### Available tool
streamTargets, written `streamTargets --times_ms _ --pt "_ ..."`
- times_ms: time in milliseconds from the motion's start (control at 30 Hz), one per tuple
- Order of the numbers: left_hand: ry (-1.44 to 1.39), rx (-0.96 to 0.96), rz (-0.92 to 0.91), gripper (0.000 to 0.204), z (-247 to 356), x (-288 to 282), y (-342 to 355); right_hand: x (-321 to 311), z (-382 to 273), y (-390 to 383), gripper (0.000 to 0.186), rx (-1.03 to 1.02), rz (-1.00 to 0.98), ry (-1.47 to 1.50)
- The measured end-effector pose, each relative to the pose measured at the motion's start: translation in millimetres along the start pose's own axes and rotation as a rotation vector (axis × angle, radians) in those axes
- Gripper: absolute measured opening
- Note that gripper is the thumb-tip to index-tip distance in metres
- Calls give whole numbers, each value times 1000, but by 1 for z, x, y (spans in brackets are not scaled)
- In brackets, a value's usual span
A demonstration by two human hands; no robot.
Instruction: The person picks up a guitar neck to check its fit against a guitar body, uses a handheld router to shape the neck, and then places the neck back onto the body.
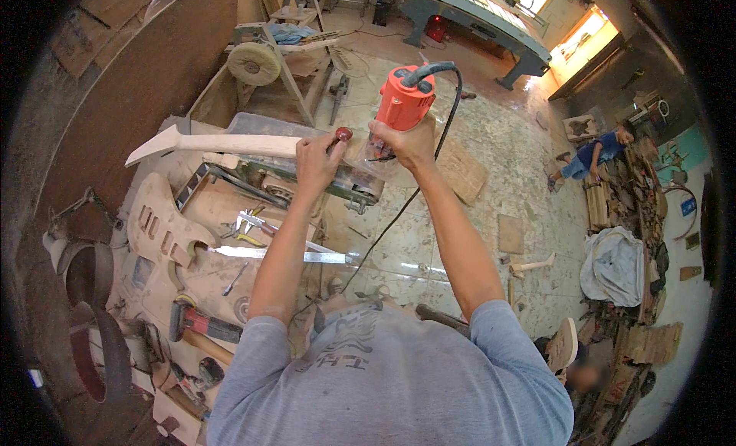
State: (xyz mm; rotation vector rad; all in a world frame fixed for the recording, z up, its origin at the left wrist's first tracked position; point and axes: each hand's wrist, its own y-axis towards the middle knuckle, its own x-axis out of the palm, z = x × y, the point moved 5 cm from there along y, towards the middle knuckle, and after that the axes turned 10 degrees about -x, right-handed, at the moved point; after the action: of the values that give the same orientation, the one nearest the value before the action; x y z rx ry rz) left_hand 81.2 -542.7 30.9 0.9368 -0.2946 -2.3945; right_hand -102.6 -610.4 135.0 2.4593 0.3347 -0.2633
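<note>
My right hand (406,143) grips a red handheld power tool (406,101) with a clear base and a dark cord looping down past my arm. My left hand (318,158) is closed over the right end of a long pale wooden neck piece (222,144), its fingertips beside a round red knob (343,134). The piece lies over a greenish metal machine (261,177). Nearer me are a guitar body (157,220) with cut slots, pliers (249,239), a steel straightedge (318,256) and a red-and-black tool (203,323).
A wooden stand with a pale wheel (253,62) stands behind; a grey table machine (475,24) is farther back. At right, a person (602,151) in blue is by piled wood and a white sack (613,266); a blurred person (586,377) is lower right. Boards (510,231) lie on the floor.
</note>
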Motion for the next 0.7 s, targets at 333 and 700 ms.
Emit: streamTargets --times_ms 333,700 --pt "27 -45 27 29 -1 3 2 1 21 13 42 -61 -29 58" --pt "-62 -56 -67 31 -28 15 7 11 20 6 38 -150 -8 -39"
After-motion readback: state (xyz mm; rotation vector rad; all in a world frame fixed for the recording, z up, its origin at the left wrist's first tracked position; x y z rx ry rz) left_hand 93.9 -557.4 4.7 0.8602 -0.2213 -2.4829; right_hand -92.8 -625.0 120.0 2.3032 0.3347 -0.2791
